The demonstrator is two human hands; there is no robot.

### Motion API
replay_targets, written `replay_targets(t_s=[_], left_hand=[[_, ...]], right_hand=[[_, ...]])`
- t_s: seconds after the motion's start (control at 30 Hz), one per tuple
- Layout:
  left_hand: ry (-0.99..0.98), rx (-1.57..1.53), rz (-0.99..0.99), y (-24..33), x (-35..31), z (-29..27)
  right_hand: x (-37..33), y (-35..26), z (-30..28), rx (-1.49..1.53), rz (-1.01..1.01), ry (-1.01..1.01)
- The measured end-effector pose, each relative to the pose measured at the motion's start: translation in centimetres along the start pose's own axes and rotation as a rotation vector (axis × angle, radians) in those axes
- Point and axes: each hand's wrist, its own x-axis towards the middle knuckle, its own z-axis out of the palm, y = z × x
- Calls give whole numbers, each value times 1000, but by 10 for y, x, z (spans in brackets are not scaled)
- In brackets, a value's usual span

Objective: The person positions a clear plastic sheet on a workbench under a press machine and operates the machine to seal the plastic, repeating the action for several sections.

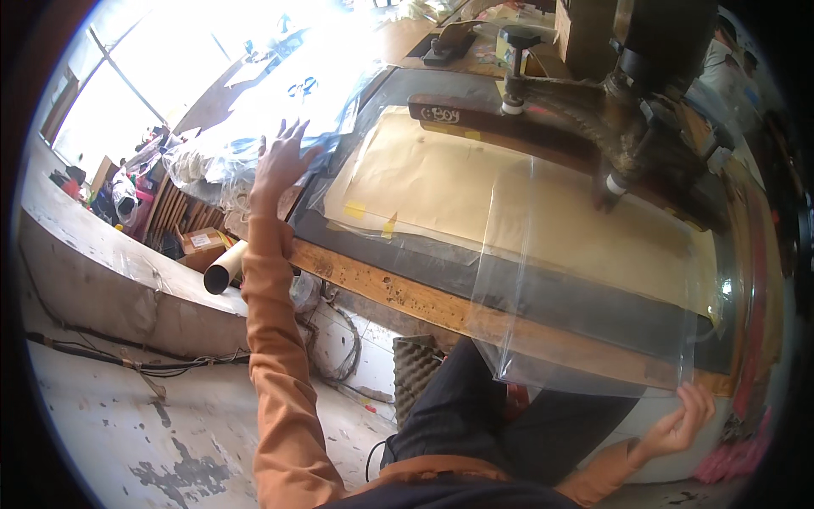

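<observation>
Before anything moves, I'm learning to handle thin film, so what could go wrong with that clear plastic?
First, only the right grip appears to hold the clear plastic, near one corner, while the open left grip is well away, so it might slip or fold. Second, its near edge overhangs the wooden table edge and could snag. Third, its far end lies close to the dark beam, where it may catch.

Long, creased orange fabric sleeves [281,399] match an orange cloth hem [445,466] showing beyond a dark upper garment [445,494]; the cloth trousers [449,411] are blackish.
</observation>
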Motion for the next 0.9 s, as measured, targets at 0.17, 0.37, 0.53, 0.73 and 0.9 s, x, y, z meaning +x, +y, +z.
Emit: replay_targets(t_s=[0.17, 0.37, 0.53, 0.73, 0.9], left_hand=[[-162, -238, -92, -2, 19, -1], [-145, -174, -100, 19, 9, -32], [-314, -354, -294, 20, 42, -47], [-481, -78, -177, 6, 87, 43], [-232, -240, -466, -28, 81, 81]], right_hand=[[4, -6, 1, 1, -14, -5], [0, -2, 0, -17, 3, 5], [-4, 2, -2, -31, 25, -7], [0, -5, 1, 5, 34, -17], [-1, 0, -7, 19, 68, 12]])
